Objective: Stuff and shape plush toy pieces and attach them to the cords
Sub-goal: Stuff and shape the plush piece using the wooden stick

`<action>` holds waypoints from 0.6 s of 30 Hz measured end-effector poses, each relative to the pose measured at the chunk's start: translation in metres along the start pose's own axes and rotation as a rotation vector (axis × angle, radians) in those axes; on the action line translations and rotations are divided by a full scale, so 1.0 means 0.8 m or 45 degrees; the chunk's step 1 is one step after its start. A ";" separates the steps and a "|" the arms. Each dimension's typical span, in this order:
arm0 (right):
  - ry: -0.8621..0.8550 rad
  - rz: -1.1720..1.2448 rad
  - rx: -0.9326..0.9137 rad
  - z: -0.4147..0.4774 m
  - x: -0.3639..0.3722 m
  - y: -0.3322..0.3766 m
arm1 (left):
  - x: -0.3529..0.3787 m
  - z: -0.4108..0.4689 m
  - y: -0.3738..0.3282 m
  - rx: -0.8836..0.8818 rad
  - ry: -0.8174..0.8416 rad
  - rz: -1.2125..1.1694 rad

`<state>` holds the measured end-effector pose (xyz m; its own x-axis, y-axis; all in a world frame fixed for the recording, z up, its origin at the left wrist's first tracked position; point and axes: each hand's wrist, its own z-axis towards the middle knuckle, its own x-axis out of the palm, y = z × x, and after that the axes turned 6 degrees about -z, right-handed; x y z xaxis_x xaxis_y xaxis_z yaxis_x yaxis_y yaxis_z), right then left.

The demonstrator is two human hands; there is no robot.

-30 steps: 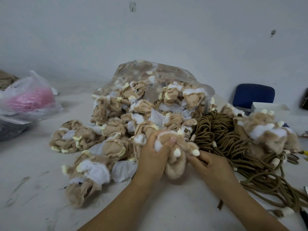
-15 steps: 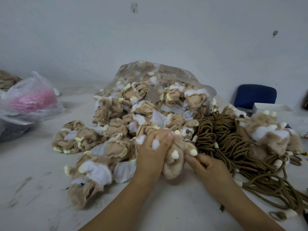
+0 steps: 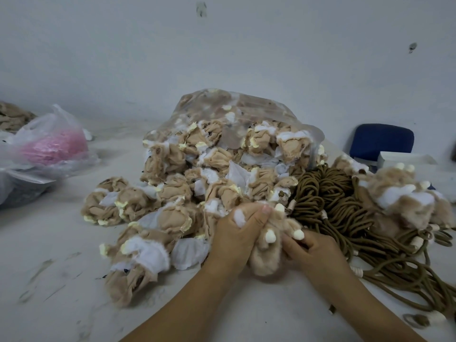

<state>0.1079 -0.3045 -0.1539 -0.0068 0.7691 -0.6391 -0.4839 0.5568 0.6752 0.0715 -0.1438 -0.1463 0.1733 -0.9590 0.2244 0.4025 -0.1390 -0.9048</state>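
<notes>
Plainly, the plush piece is fuzzy tan, white-tipped.

Single head cam, looks fwd-down, close over table.

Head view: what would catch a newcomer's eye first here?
The big heap of tan plush pieces spilling from a clear bag fills mid-frame. Just in front of it, the left hand and right hand grip one furry plush piece with white tips. A tangle of brown cords lies to the right.
</notes>
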 end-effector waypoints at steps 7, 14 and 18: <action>-0.071 0.006 0.029 0.000 0.011 -0.001 | 0.009 0.000 0.003 0.042 -0.041 -0.034; -0.051 -0.024 0.053 0.003 0.014 0.003 | 0.005 -0.001 0.008 0.095 -0.229 0.032; -0.037 -0.008 0.062 0.002 0.009 0.002 | 0.001 0.003 0.007 0.135 -0.335 0.053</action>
<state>0.1084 -0.2977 -0.1568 0.0214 0.7740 -0.6328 -0.4405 0.5755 0.6890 0.0761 -0.1451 -0.1503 0.4135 -0.8641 0.2869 0.4797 -0.0610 -0.8753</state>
